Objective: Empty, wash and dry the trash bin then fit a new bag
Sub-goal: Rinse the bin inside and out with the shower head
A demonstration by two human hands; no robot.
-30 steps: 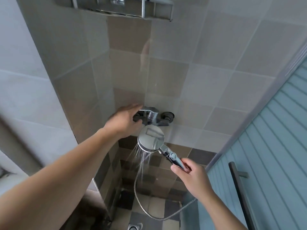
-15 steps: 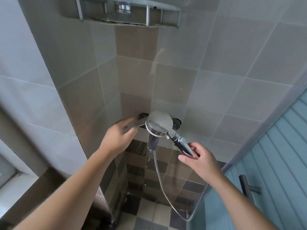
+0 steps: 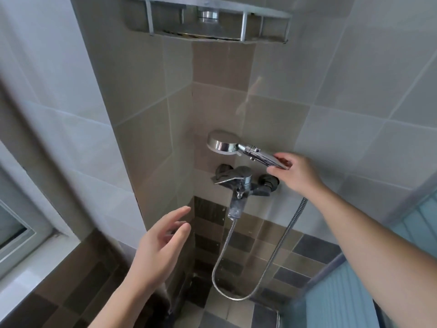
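The right hand (image 3: 298, 174) pinches the end of the handle of a chrome handheld shower head (image 3: 223, 144) between thumb and fingers, holding it roughly level against the tiled wall (image 3: 343, 86), with the round head pointing toward 9 o'clock and sitting just above the wall-mounted mixer tap (image 3: 241, 179). The tap's lever sticks out toward 9 o'clock. From the fitting beneath the tap a metal shower hose (image 3: 274, 254) drops in a long loop toward the checkered floor tiles (image 3: 224, 311) and climbs back up to the right wrist (the join with the handle is hidden behind the hand). The left hand (image 3: 160, 242) hovers at about 7 o'clock from the tap, well apart from it, fingers loosely spread and holding nothing. A metal corner shelf (image 3: 208, 27) hangs at 12 o'clock, high above the tap. A window frame (image 3: 26, 233) shows at 9 o'clock, and a blue slatted panel (image 3: 354, 292) at 4 o'clock. The trash bin is not in view.
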